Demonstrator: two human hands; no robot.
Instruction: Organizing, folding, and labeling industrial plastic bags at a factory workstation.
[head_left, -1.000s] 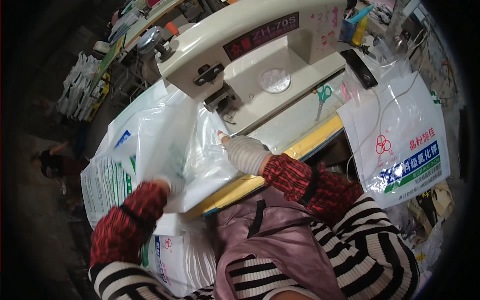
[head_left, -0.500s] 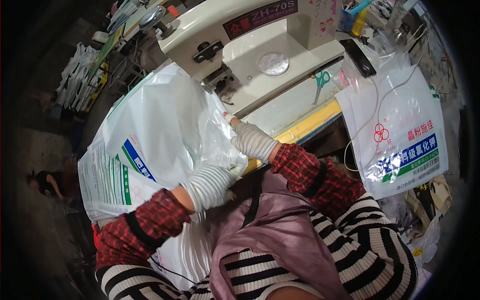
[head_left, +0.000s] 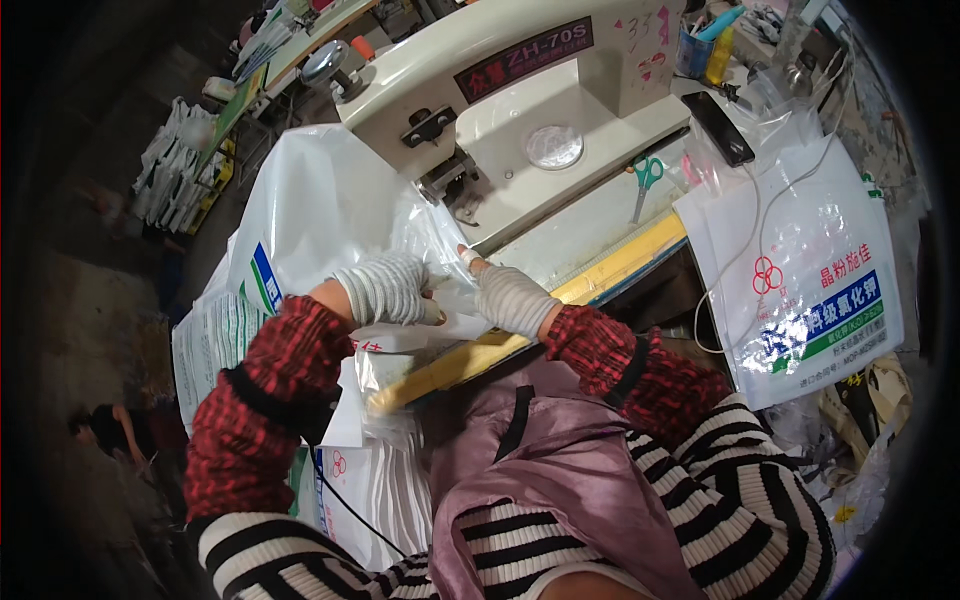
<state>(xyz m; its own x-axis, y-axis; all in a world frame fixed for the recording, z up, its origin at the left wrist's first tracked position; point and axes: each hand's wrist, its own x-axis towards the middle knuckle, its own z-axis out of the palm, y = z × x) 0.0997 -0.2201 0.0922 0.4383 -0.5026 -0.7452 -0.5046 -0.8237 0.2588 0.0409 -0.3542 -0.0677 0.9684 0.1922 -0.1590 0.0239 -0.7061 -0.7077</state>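
A white plastic sack (head_left: 325, 185) with blue and green printing spreads over the left of the sewing machine (head_left: 560, 120), its edge running by the needle area. My left hand (head_left: 382, 288), in a ribbed white glove, is closed on a gathered fold of that sack, fingertips partly hidden. Just right of it, beside the machine's bed, my right hand (head_left: 510, 298), gloved likewise with bare fingertips, pinches the sack's edge. Below the yellow table edge (head_left: 450, 370), a pile of folded white sacks (head_left: 385, 490) stands by my left side.
Green-handled scissors (head_left: 646, 180) lie on the machine table, with a black phone (head_left: 718, 128) further right. A printed sack (head_left: 800, 260) hangs at the right, crossed by a white cable. Sacks (head_left: 175, 165) are heaped back left. Another person (head_left: 115, 430) is at the far left.
My left hand has moved up and away from me, bunching the sack toward the machine. The yellow table edge and pile below now show more. My right hand has shifted slightly down and right.
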